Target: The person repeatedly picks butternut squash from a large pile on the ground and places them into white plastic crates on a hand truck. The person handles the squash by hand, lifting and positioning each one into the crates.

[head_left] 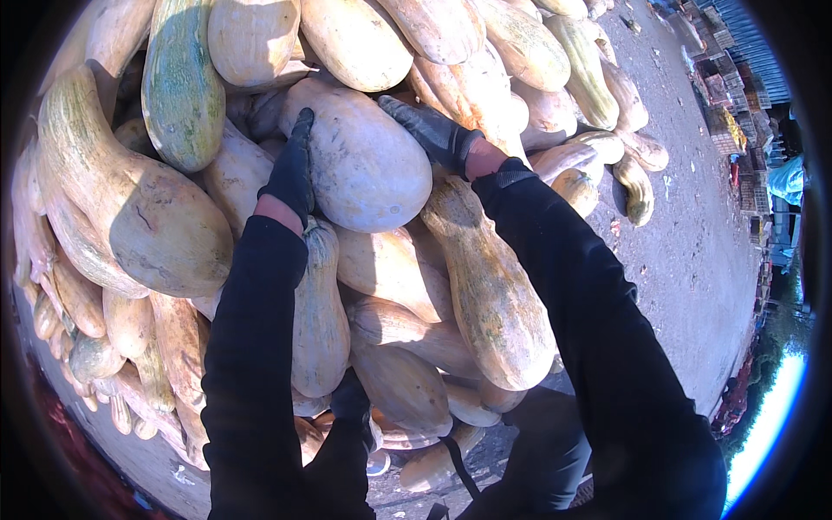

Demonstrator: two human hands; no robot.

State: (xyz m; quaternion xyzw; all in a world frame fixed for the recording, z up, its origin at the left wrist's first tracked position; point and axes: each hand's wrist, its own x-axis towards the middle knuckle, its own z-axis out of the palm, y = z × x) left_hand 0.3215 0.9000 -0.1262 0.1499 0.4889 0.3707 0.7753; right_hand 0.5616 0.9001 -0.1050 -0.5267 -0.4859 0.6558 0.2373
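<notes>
A thick, pale tan squash (367,159) lies at the top middle of a large heap, its rounded blossom end toward me. My left hand (291,170), in a dark glove, presses along its left side with the fingers pointing away. Against its upper right side rests my right hand (432,130), gloved the same way. Both hands clasp the squash between them; some fingertips are hidden. Below it are an upright, narrower squash (320,312) and a long, mottled squash (491,286) under my right forearm. To the left curves a big crookneck squash (149,214).
More squashes surround the hands, including a green-streaked one (182,84). A small squash (634,188) lies on the grey pavement (689,260) at the right. Stacked crates (725,127) line the far right. My legs stand against the heap's near edge.
</notes>
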